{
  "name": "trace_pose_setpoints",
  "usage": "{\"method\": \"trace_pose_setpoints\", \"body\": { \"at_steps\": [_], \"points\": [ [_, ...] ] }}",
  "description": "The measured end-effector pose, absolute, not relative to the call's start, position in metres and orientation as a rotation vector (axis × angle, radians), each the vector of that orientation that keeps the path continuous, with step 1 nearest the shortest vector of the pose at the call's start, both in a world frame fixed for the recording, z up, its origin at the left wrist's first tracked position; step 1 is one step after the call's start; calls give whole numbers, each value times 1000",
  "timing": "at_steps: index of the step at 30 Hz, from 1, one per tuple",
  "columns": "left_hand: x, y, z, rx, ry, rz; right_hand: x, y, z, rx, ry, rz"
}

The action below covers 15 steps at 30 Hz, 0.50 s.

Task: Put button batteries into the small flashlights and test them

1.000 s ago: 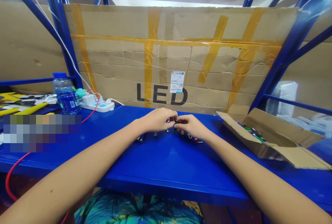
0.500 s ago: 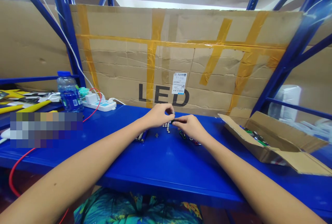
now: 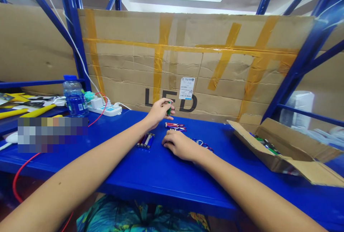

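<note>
Green piece (image 3: 169, 110) stood near-upright in view, grasped by your left hand (image 3: 161, 111), beyond your lower right hand (image 3: 179, 144); what the latter's curled fingers held, if anything, could not be told.

Slim multicoloured metallic tubes (image 3: 146, 140) lie left of the right hand's fingers (image 3: 167, 141); an open brown cardboard box (image 3: 292, 138) sits well right.
</note>
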<state>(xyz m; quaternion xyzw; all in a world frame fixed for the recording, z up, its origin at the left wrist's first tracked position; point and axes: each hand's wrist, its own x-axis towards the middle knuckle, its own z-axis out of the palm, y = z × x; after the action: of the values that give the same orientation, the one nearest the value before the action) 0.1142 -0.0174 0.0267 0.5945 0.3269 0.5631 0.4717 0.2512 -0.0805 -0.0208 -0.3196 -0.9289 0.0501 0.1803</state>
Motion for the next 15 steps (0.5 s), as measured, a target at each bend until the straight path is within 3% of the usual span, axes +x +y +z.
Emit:
{"method": "trace_pose_setpoints", "body": {
  "at_steps": [8, 15],
  "points": [
    [120, -18, 17, 1617, 809, 1219, 289, -71, -1, -1053, -2143, 641],
    [125, -15, 5, 1781, 776, 1057, 321, -51, 13, -981, -1820, 565]
  ]
}}
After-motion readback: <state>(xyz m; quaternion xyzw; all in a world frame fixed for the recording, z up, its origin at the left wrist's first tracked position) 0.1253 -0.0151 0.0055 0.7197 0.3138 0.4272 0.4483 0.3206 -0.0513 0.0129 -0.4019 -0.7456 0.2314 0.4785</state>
